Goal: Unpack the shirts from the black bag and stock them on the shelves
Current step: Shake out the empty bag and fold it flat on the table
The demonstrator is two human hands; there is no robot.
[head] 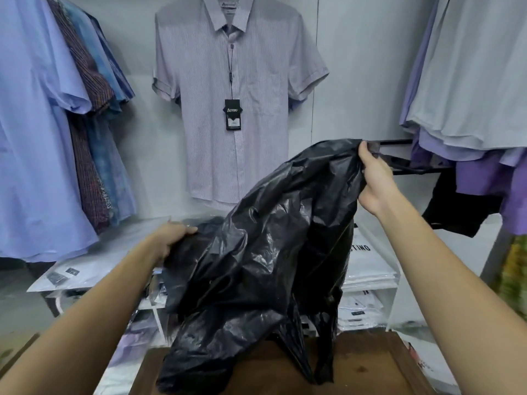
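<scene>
Above the wooden table (370, 363), your right hand (373, 181) pinches the black bag (256, 252) top edge high; your left hand (171, 238) grips its lower side.

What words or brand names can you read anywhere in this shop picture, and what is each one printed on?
"BLENTINO", as best it reads: black hang tag on the striped shirt hanging on the wall.
"...STINO", the start hidden behind the black bag: top packaged white shirt on the shelf.
Collar label of the striped shirt: too small to read.
Small labels on the packaged shirts at left and lower right: blurred, unreadable.
</scene>
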